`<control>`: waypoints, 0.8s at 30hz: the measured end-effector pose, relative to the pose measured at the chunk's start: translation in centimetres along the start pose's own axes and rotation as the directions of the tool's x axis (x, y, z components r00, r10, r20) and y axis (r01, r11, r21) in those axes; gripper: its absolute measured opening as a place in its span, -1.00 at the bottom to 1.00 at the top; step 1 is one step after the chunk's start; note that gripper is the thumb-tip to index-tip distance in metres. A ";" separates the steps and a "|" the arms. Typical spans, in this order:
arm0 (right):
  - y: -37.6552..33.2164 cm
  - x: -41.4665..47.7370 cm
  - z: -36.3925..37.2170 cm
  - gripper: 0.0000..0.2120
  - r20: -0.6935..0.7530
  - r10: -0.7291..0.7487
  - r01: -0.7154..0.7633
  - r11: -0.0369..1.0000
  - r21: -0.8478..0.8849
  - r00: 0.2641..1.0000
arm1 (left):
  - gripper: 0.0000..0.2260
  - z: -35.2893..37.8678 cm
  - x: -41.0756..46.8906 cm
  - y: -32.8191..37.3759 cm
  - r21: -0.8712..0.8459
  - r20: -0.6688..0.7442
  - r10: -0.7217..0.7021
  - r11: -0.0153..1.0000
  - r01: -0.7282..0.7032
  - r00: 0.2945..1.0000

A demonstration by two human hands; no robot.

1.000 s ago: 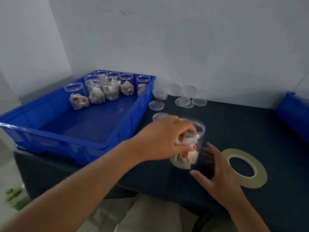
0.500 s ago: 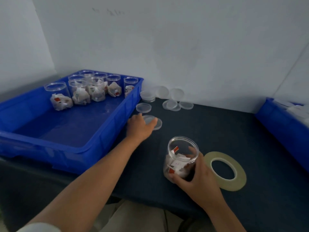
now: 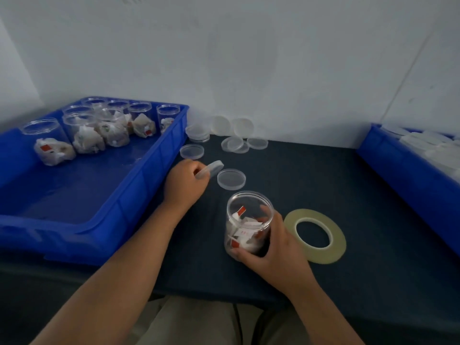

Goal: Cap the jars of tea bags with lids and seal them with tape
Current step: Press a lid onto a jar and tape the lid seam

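Observation:
A clear open jar (image 3: 245, 215) with tea bags stands on the dark table, and my right hand (image 3: 276, 247) grips it from the right side. My left hand (image 3: 185, 184) pinches a clear lid (image 3: 211, 169), tilted and lifted off the table, just left of another lid (image 3: 231, 179) lying flat. A roll of yellowish tape (image 3: 315, 236) lies flat to the right of the jar. Several uncapped jars of tea bags (image 3: 99, 130) stand at the back of the blue bin (image 3: 139, 192) on the left.
More clear lids (image 3: 237, 144) lie and lean near the white wall at the back, with a small stack (image 3: 198, 133) beside the bin. A second blue bin (image 3: 403, 175) holding whitish items sits at the right edge. The table's front edge runs just above my lap.
My left hand let go of the jar, reached back to the lids and picked one up. My right hand closed around the jar, which now stands on the table.

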State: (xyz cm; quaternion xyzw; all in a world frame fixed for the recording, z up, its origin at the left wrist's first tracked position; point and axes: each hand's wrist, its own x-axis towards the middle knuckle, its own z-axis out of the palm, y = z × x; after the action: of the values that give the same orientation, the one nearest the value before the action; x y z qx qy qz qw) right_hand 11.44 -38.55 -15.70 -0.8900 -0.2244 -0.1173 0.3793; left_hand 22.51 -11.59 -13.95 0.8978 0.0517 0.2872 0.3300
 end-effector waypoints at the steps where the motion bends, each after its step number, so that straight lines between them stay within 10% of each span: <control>1: 0.0 0.0 0.0 -0.09 0.002 0.000 0.000 1.000 0.000 1.000 | -0.85 -0.6 -0.3 1.0 -0.096 -0.006 -0.002 0.995 0.002 1.000; 5: 0.3 0.0 0.2 -0.10 0.002 0.003 -0.003 1.000 -0.004 1.000 | -0.69 -3.6 -2.8 5.9 -0.534 0.295 0.108 0.843 0.070 0.949; 12: 0.2 -0.2 0.2 -0.18 -0.004 0.017 -0.017 0.999 0.028 1.000 | -0.26 -7.2 -5.5 10.0 -0.231 0.614 0.363 0.932 -0.280 0.701; 24: 0.4 -0.1 0.4 -0.29 -0.012 0.006 -0.006 0.999 0.050 1.000 | -0.15 -5.9 -7.2 13.1 0.165 0.681 0.308 0.820 -0.549 0.664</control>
State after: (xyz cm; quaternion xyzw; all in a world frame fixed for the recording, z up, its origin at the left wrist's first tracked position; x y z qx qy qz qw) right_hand 11.56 -38.49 -16.29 -0.8802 -0.2221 -0.1161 0.4030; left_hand 12.04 -20.51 -5.63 0.9702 -0.2265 0.0283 0.0808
